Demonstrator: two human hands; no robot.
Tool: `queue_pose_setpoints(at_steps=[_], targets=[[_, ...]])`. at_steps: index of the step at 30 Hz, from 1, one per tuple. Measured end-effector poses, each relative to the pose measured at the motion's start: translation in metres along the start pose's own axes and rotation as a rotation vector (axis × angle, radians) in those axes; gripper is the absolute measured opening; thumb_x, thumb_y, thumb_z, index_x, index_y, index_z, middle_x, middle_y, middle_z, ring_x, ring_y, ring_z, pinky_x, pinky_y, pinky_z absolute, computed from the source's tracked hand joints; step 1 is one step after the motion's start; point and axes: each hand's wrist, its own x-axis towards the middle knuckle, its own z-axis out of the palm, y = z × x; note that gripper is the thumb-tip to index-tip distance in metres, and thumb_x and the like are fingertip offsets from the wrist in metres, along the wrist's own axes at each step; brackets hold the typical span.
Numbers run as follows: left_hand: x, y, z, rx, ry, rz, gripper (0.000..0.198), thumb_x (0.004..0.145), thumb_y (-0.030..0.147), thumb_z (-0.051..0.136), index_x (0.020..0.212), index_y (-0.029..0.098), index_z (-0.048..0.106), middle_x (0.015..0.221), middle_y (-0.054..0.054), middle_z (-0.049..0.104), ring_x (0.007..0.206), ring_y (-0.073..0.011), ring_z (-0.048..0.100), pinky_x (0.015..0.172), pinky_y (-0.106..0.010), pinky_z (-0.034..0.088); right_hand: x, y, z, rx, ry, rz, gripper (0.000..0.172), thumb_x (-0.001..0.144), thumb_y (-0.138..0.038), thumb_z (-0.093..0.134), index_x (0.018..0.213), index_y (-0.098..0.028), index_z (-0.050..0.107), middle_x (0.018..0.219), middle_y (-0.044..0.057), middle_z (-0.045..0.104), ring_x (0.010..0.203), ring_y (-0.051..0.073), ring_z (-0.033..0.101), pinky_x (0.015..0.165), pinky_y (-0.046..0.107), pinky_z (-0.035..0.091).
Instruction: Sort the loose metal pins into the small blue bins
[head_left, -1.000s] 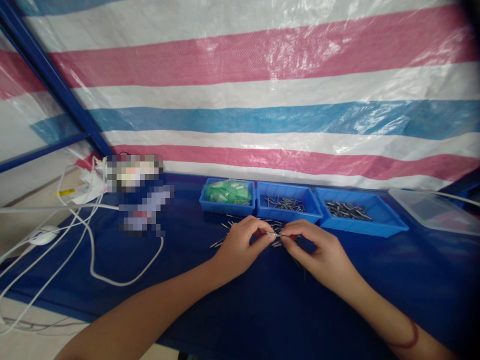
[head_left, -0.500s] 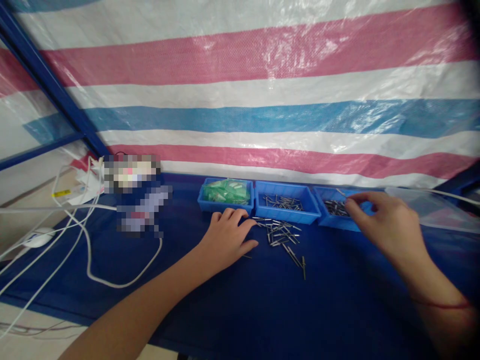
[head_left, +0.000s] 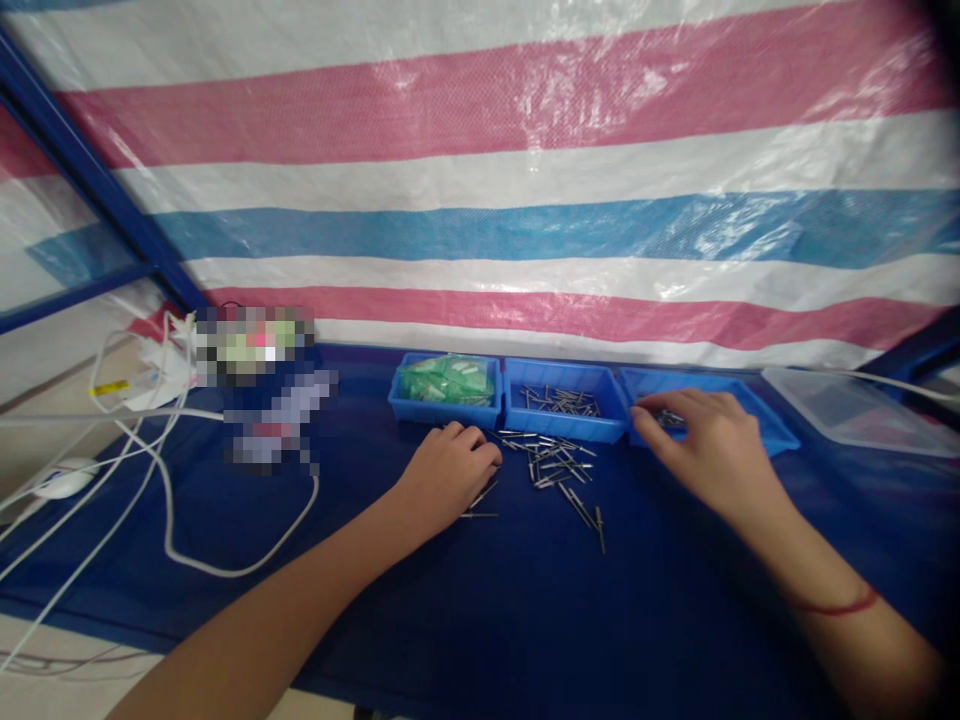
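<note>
Silver pop rivets (head_left: pixel 559 465) lie in a loose pile on the blue table between my hands. My left hand (head_left: pixel 450 475) rests at the pile's left side, its fingers curled in and close together. Two rivets (head_left: pixel 480 513) show beside its thumb; whatever its fingertips hold is hidden. Over the front of the right blue bin (head_left: pixel 765 425), my right hand (head_left: pixel 709 440) hovers with thumb and fingers apart, nothing visible between them. More rivets (head_left: pixel 666 418) show in that bin behind the hand. The middle blue bin (head_left: pixel 566 428) also holds several rivets.
The left blue bin (head_left: pixel 442 412) contains green plastic bags (head_left: pixel 446 380). A clear plastic lid (head_left: pixel 855 410) lies at the right. White cables (head_left: pixel 169 500) and a white mouse-like object (head_left: pixel 66 478) are at the left. A striped sheet (head_left: pixel 480 235) hangs behind the table.
My right hand has moved left across the right bin, and the rivet in its fingertips no longer shows. My left hand's spread fingers have drawn together. The view has shifted slightly.
</note>
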Motion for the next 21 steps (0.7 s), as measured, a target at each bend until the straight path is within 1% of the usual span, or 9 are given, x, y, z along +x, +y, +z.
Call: queue_pose_setpoints(at_steps=[5,10,12,14,17,19,21], targets=[[0.0,0.004,0.002,0.004,0.066,-0.022,0.018,0.094,0.026,0.047,0.099,0.022,0.064,0.1,-0.005,0.062,0.094,-0.0211,0.051,0.077,-0.035,0.033,-0.006,-0.029,-0.004,0.115,0.023,-0.177,0.019,0.086,-0.035,0.055,0.083,-0.022,0.068,0.092,0.007,0.069,0.09,0.026,0.058,0.079,0.041,0.041],[0.001,0.009,0.002,0.037,0.069,-0.018,0.02,0.094,0.027,0.046,0.092,0.018,0.063,0.096,-0.007,0.062,0.091,-0.0218,0.051,0.077,-0.036,0.031,-0.011,-0.052,-0.01,0.219,0.016,-0.228,0.017,0.086,-0.031,0.055,0.08,-0.022,0.068,0.09,0.007,0.069,0.087,0.024,0.058,0.079,0.041,0.041],[0.001,0.01,0.002,0.022,0.059,-0.028,0.017,0.093,0.026,0.047,0.095,0.019,0.063,0.097,-0.007,0.062,0.092,-0.0218,0.052,0.078,-0.035,0.032,-0.013,-0.059,-0.011,0.253,-0.009,-0.242,0.017,0.087,-0.031,0.055,0.08,-0.022,0.068,0.089,0.006,0.069,0.088,0.024,0.058,0.08,0.041,0.041],[0.0,0.011,0.001,-0.027,0.048,-0.037,0.017,0.092,0.024,0.049,0.101,0.021,0.063,0.1,-0.006,0.061,0.093,-0.0214,0.053,0.078,-0.034,0.034,-0.015,-0.064,-0.01,0.287,-0.047,-0.264,0.016,0.087,-0.03,0.055,0.081,-0.022,0.067,0.088,0.006,0.069,0.088,0.024,0.058,0.08,0.041,0.042],[0.0,0.013,0.0,-0.123,0.031,-0.035,0.023,0.092,0.022,0.048,0.111,0.023,0.06,0.104,-0.006,0.061,0.093,-0.0206,0.055,0.077,-0.033,0.037,-0.017,-0.068,-0.006,0.321,-0.107,-0.309,0.014,0.087,-0.028,0.055,0.083,-0.022,0.067,0.09,0.007,0.069,0.088,0.023,0.058,0.08,0.04,0.043],[0.0,0.013,0.001,-0.178,0.027,-0.027,0.025,0.092,0.022,0.046,0.112,0.023,0.061,0.103,-0.006,0.062,0.093,-0.0206,0.056,0.078,-0.034,0.039,-0.019,-0.07,-0.003,0.325,-0.142,-0.35,0.013,0.087,-0.027,0.055,0.084,-0.022,0.067,0.091,0.006,0.068,0.09,0.023,0.058,0.081,0.04,0.042],[0.001,0.013,0.003,-0.243,0.056,-0.023,0.025,0.092,0.022,0.047,0.111,0.023,0.062,0.102,-0.005,0.063,0.094,-0.0207,0.057,0.08,-0.035,0.04,-0.021,-0.071,0.0,0.326,-0.174,-0.39,0.013,0.087,-0.026,0.055,0.085,-0.022,0.067,0.092,0.006,0.068,0.092,0.023,0.057,0.083,0.041,0.041]])
